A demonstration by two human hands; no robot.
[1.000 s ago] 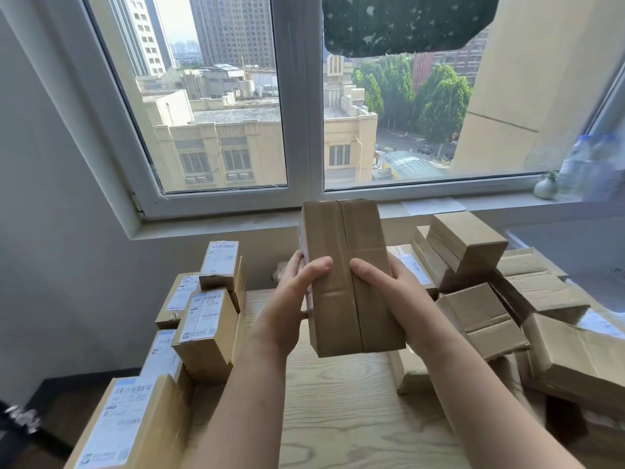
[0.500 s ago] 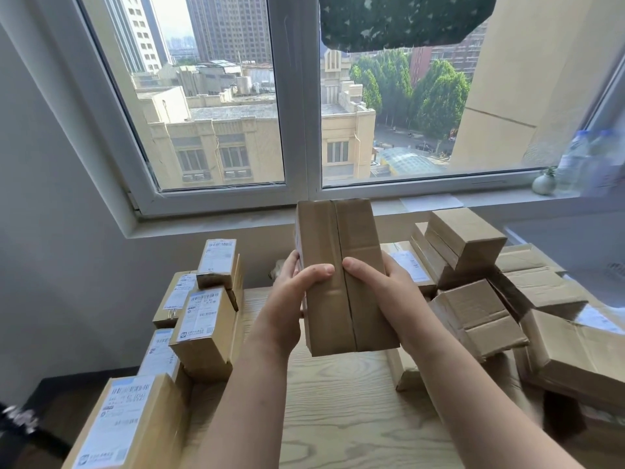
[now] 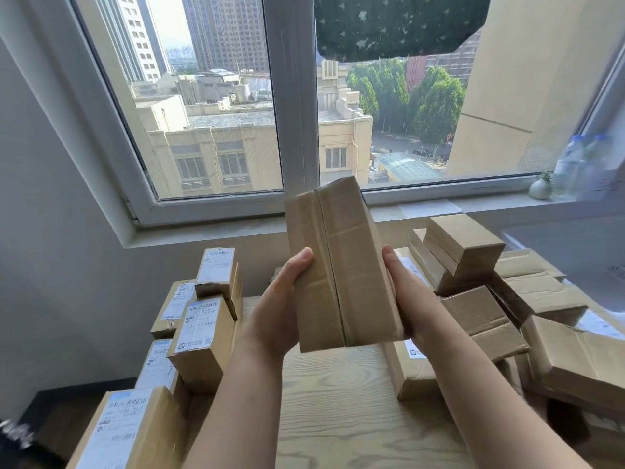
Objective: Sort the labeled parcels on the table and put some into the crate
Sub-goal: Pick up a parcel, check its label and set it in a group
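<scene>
One parcel (image 3: 341, 265), gripped by left hand (image 3: 274, 319), right hand (image 3: 414, 299), fingers seemingly behind

The raised parcel (image 3: 341, 265) is plain tan cardboard with a dark seam down its face. The left parcels (image 3: 203, 363) are tan with white labels (image 3: 198, 324) printed black, some edged pale blue. The surface (image 3: 338, 418) is pale wood with wavy grain. The far cloth (image 3: 399, 25) is dark green, flecked pale.
</scene>
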